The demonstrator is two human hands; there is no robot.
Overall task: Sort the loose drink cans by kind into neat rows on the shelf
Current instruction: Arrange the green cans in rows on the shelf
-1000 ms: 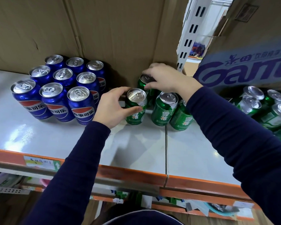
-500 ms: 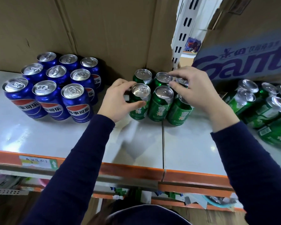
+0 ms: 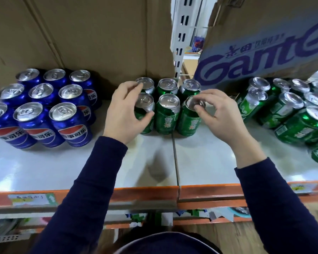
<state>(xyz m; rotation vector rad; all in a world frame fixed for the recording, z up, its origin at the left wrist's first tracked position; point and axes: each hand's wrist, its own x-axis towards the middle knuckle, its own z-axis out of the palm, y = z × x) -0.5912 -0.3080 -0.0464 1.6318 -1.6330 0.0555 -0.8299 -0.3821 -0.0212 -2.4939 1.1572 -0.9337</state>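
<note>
My left hand (image 3: pixel 125 114) is curled round the front left green can (image 3: pixel 145 101), with my thumb on its side. My right hand (image 3: pixel 218 114) pinches the top rim of the front right green can (image 3: pixel 188 123) with its fingertips. Both cans stand on the shelf (image 3: pixel 81 165), in the front row of my little green block (image 3: pixel 168 107) — two rows of three, side by side.

Left of the green block, a bit apart, stand the blue cans (image 3: pixel 44 107). There are nine, in three rows of three. They look neat, so I think the blue part is done.

The green part is not done. Right of the green block sits a messy bunch of loose green cans (image 3: pixel 292 114). Some look tipped over and some lean on each other. They run off the edge of what I can see, so I cannot count them.

Behind that bunch, up and to the right of the green block, hangs a cardboard box (image 3: pixel 264 52) with big blue letters.

So I guess I am about half way — next I need to fetch the loose green ones and add rows to the block.
</note>
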